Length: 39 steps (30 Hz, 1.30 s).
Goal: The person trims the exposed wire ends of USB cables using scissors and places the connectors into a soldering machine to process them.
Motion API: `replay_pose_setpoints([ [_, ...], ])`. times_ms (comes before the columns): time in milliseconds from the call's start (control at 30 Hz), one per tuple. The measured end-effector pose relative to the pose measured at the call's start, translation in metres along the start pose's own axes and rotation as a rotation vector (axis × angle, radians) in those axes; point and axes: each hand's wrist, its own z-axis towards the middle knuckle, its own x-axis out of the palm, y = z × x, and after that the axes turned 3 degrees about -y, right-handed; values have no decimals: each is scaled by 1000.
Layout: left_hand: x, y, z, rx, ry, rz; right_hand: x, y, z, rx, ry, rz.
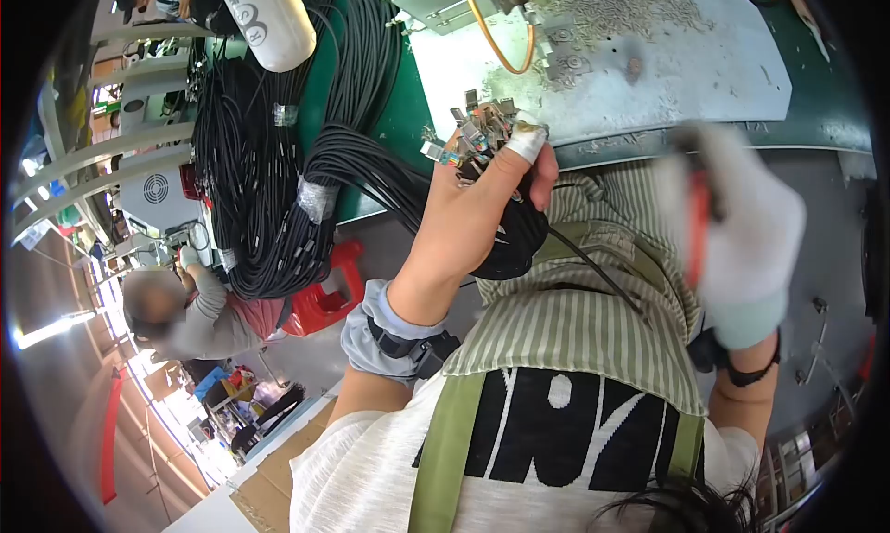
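My left hand [482, 195] is closed around a bunch of black cables. Metal connector ends [482, 130] with small coloured wires stick up above its fingers, and white tape wraps the thumb. Below that hand the dark cable bundle [510, 241] hangs in front of the striped apron. My right hand [746, 222], in a white glove, is raised to the right, apart from the cables. In it is a red-handled tool [697, 227], smeared by motion; its kind I cannot make out.
A white metal plate [686, 79] strewn with small scraps lies on the green bench [825, 116]. Thick coils of black cable [246, 162] hang at the left, near a white cylinder [269, 28]. A red stool [324, 292] and a seated co-worker [213, 310] are farther left.
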Motion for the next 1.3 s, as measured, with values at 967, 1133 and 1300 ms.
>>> replay_pose_setpoints([
  [967, 23, -13, -8, 712, 377, 782, -4, -36, 10, 509, 773, 970],
  [1133, 21, -29, -3, 612, 767, 780, 12, -63, -5, -141, 816, 973],
  [1300, 12, -23, 5, 471, 888, 496, -6, -31, -4, 190, 768, 1155],
])
